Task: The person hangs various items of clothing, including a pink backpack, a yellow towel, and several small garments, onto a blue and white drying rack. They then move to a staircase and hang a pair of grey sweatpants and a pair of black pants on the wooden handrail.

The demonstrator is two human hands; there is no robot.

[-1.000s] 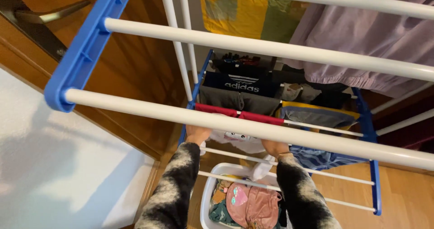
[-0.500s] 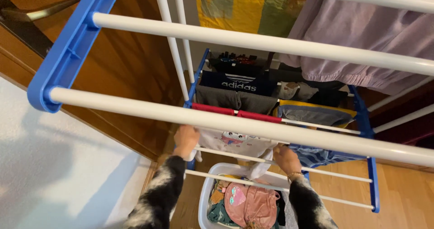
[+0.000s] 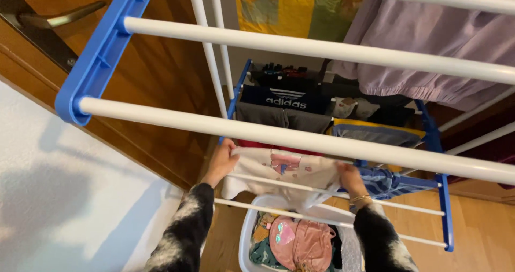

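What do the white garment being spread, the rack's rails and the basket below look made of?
White garment: soft knit cotton, apparently; it drapes and creases, matte, printed.
Rails: probably white-coated metal tube; smooth, slight sheen.
Basket: seemingly white moulded plastic; rigid, smooth rim.

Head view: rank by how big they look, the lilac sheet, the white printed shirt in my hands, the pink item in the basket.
1. lilac sheet, largest, though nearer the camera, so partly an effect of nearness.
2. white printed shirt.
3. pink item, smallest.
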